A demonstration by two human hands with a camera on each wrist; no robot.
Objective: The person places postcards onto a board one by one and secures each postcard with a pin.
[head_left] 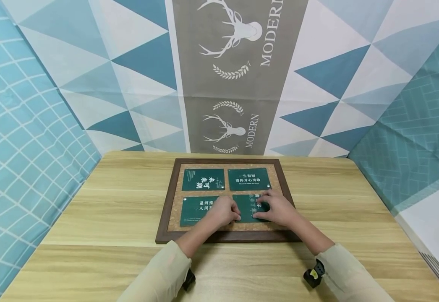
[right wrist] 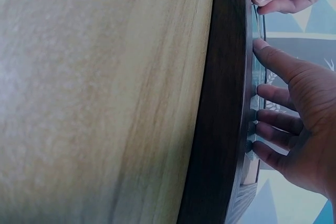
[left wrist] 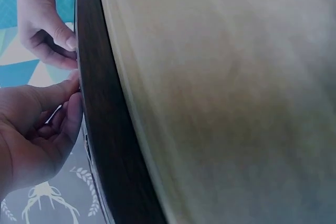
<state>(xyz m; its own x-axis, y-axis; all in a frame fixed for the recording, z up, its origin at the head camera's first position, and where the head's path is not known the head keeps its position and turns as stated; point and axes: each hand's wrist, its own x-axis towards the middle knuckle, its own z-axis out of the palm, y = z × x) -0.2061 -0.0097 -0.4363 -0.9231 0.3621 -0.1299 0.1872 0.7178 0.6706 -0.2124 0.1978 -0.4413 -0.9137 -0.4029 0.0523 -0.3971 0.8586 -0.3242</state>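
Observation:
Four green cards with white lettering lie in two rows on a framed cork board point(head_left: 219, 237). My left hand point(head_left: 221, 213) pinches with thumb and forefinger at the left edge of the lower right green card point(head_left: 245, 205); whether a small pin is between the tips I cannot tell. On that card's right part, the fingertips of my right hand point(head_left: 278, 208) rest spread apart. The right wrist view shows this right hand point(right wrist: 310, 114) with fingers nearly straight against the card. My left forearm and hand partly cover the lower left card point(head_left: 193, 212).
The upper left card point(head_left: 200, 178) and the upper right card point(head_left: 247, 177) have small white pin heads at corners. The board's dark brown frame lies on a wood-grain table point(head_left: 121, 201). Patterned cloth point(head_left: 227, 84) hangs behind and at both sides.

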